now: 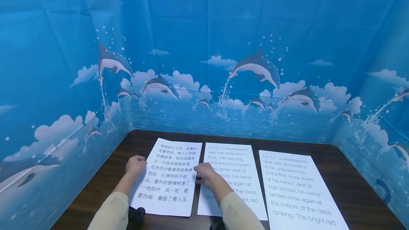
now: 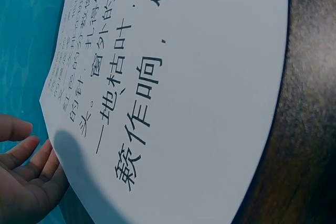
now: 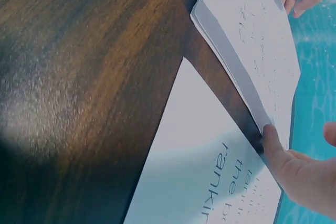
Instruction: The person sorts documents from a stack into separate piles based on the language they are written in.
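Observation:
Printed with Chinese text, a stack of white paper lies on the dark table at the left of the row. My left hand is at its left edge; in the left wrist view the fingers rest against the side of the paper with the palm free. On the opposite edge, my right hand touches the stack with one fingertip, the other visible digit held apart. That hand and forearm cover part of the middle sheet, printed in English.
A third sheet with English text lies to the right, slightly turned. Dark wood-grain table surrounds the papers. A blue curtain with dolphins and clouds encloses the table at the back and both sides.

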Demonstrator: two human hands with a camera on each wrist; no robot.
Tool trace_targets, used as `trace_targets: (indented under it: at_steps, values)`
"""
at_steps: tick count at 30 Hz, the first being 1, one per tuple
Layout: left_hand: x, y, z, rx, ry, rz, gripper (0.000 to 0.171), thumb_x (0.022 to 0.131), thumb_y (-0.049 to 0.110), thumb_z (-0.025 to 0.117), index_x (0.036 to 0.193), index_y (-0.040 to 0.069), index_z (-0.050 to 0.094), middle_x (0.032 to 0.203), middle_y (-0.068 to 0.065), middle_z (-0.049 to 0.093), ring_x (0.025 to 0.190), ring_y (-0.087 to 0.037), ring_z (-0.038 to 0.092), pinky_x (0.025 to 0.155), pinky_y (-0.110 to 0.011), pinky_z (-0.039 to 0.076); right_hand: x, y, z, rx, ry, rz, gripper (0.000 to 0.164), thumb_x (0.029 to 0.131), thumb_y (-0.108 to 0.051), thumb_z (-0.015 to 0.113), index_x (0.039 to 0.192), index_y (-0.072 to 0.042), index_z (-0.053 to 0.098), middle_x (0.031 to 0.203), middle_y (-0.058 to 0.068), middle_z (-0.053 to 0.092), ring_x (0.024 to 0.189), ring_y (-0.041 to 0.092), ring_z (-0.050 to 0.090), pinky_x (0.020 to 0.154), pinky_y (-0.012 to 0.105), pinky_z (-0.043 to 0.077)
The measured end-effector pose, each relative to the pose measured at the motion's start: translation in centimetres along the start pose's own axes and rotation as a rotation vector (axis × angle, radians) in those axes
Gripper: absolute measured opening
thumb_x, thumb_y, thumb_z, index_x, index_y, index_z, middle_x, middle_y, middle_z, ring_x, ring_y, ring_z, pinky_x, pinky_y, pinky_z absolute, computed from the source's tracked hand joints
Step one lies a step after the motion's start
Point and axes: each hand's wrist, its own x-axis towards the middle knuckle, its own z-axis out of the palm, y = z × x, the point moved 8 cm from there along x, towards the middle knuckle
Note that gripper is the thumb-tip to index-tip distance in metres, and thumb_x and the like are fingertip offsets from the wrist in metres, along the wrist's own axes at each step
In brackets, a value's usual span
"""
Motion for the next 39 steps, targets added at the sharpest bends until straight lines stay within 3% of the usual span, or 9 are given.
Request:
trace_targets:
  at_steps: [8,12,19,29,39]
  values:
    - [5.4,-4.8,2.3,0.047,0.068,-0.003,0.033,0.086,0.018,0.045,0.112,-0.001,0.046,0.108,-0.024,0.046,0.094,-0.038,0.045,0.076,-0.05,0.039,0.1,-0.3,-1.5,-0.011,0.035,-0.02,0.044,0.082,-0.013,0.052,0.119,0.009,0.04,0.102,0.021,0.048,0.093,0.033,0.05,0.072,0.038,0.045]
    - [6.8,-5.8,2.9,0.037,0.1,0.003,0.035,0.085,0.02,0.047,0.113,-0.002,0.045,0.106,-0.025,0.045,0.093,-0.04,0.044,0.076,-0.052,0.037,0.2,-0.6,-2.5,-0.013,0.044,-0.034,0.043,0.084,-0.014,0.05,0.119,0.008,0.04,0.103,0.02,0.049,0.092,0.032,0.051,0.071,0.039,0.046]
    - [7.2,-4.5,4.0,0.006,0.101,0.03,0.033,0.084,0.02,0.047,0.112,0.001,0.045,0.102,-0.021,0.048,0.091,-0.037,0.045,0.074,-0.05,0.038,0.5,-1.1,-4.2,-0.009,0.076,-0.045,0.043,0.084,-0.015,0.051,0.119,0.007,0.042,0.105,0.02,0.05,0.091,0.032,0.053,0.071,0.04,0.046]
    - [7.9,-2.4,6.5,-0.03,0.044,0.06,0.034,0.083,0.025,0.051,0.109,0.004,0.047,0.102,-0.017,0.048,0.091,-0.033,0.046,0.073,-0.046,0.038,-0.1,-2.2,-7.4,0.02,0.124,-0.04,0.044,0.082,-0.017,0.054,0.118,0.005,0.043,0.102,0.017,0.052,0.091,0.03,0.054,0.072,0.039,0.046]
    - [8.1,0.0,9.0,-0.038,0.001,0.092,0.034,0.078,0.028,0.057,0.103,0.006,0.052,0.1,-0.014,0.049,0.09,-0.03,0.046,0.074,-0.044,0.037,-0.1,-2.2,-10.5,0.048,0.12,-0.028,0.047,0.084,-0.018,0.051,0.123,0.005,0.038,0.114,0.023,0.046,0.1,0.035,0.048,0.078,0.043,0.042]
